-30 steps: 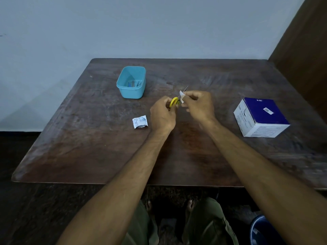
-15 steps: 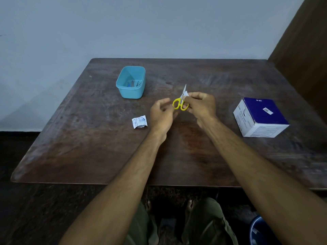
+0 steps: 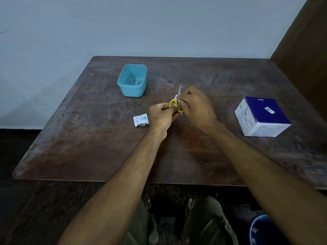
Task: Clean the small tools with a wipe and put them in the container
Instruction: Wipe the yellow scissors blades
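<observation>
Fingers (image 3: 163, 108) of the left hand (image 3: 159, 115) are being curled around small yellow-handled steel scissors (image 3: 174, 104), steadying them right of the teal plastic container (image 3: 122, 82), while a white wipe (image 3: 179, 92) is being pinched by the right hand (image 3: 196, 106) for rubbing the blades.

Both bare forearms reach forward and converge. The left hand (image 3: 160, 116) is curled, its fingers (image 3: 174, 106) pinching something at their tips. The right hand (image 3: 197, 106) arches just beside them, its fingers bent inward and pinching too.
</observation>
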{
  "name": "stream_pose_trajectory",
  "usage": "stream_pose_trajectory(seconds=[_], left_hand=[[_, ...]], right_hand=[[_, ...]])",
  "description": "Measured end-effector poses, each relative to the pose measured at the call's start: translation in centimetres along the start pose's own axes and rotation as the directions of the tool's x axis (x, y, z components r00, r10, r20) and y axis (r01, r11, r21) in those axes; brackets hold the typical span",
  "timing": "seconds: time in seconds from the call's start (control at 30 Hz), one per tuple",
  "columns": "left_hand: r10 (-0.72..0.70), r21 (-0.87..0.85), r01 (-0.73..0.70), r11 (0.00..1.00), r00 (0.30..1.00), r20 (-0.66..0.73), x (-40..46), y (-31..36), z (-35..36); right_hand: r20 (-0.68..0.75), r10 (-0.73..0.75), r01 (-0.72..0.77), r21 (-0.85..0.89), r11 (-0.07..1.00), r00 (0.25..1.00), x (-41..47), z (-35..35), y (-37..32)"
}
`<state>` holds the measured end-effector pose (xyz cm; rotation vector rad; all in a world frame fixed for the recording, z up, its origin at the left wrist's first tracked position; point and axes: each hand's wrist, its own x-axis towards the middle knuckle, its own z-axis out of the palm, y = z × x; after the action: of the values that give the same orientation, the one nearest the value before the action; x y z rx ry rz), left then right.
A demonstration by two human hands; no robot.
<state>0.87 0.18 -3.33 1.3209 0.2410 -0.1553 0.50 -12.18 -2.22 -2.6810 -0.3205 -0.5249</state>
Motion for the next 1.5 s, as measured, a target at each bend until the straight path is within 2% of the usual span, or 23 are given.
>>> stream_pose_trajectory(seconds=[0.07,0.13,0.2,0.3,0.43,0.6,0.7,0.8,1.0,1.17,1.33,1.5], left_hand=[[0.006,0.009,-0.006,1.000,1.000,0.003,-0.1,-0.1,-0.1],[0.010,0.017,-0.011,1.000,1.000,0.021,-0.2,-0.3,-0.2],[0.010,0.021,-0.011,1.000,0.999,0.036,-0.4,-0.3,-0.2],[0.008,0.037,-0.009,0.999,0.999,0.032,-0.5,-0.1,-0.2],[0.012,0.066,-0.014,0.998,0.999,0.036,-0.3,-0.2,-0.6],[0.006,0.101,-0.013,0.995,0.998,0.068,-0.6,-0.3,-0.6],[0.015,0.126,-0.024,0.992,0.997,0.070,-0.6,0.0,-0.6],[0.018,0.156,-0.030,0.987,0.997,0.081,-0.8,0.2,-0.9],[0.023,0.177,-0.043,0.983,0.993,0.116,-1.4,0.3,-1.0],[0.021,0.178,-0.041,0.983,0.994,0.108,-1.3,0.5,-1.0],[0.014,0.179,-0.035,0.983,0.993,0.121,-1.5,0.4,-0.9],[0.020,0.155,-0.039,0.987,0.993,0.120,-1.2,0.5,-0.8]], right_hand=[[0.075,-0.114,0.123,-0.128,0.984,0.991,0.1,0.3,0.1],[0.041,-0.128,0.134,-0.199,0.971,0.991,0.7,0.3,0.6],[0.010,-0.064,0.065,-0.151,0.986,0.998,1.3,0.1,1.2],[0.019,-0.152,0.153,-0.189,0.970,0.988,1.2,0.0,1.5],[0.072,-0.197,0.206,-0.170,0.964,0.978,0.5,-0.2,1.0],[0.005,-0.199,0.194,-0.250,0.949,0.980,1.4,-0.3,2.1],[-0.035,-0.207,0.194,-0.234,0.953,0.978,1.8,-0.6,2.5],[-0.013,-0.269,0.257,-0.254,0.932,0.963,1.1,-0.5,2.4],[-0.124,-0.145,0.118,-0.202,0.972,0.982,2.2,-0.6,3.3],[-0.071,-0.204,0.192,-0.157,0.969,0.976,1.3,-0.3,2.4],[-0.127,-0.038,0.026,-0.096,0.995,0.991,2.3,-0.3,3.0],[-0.137,-0.071,0.061,-0.078,0.995,0.988,1.2,-0.1,2.3]])
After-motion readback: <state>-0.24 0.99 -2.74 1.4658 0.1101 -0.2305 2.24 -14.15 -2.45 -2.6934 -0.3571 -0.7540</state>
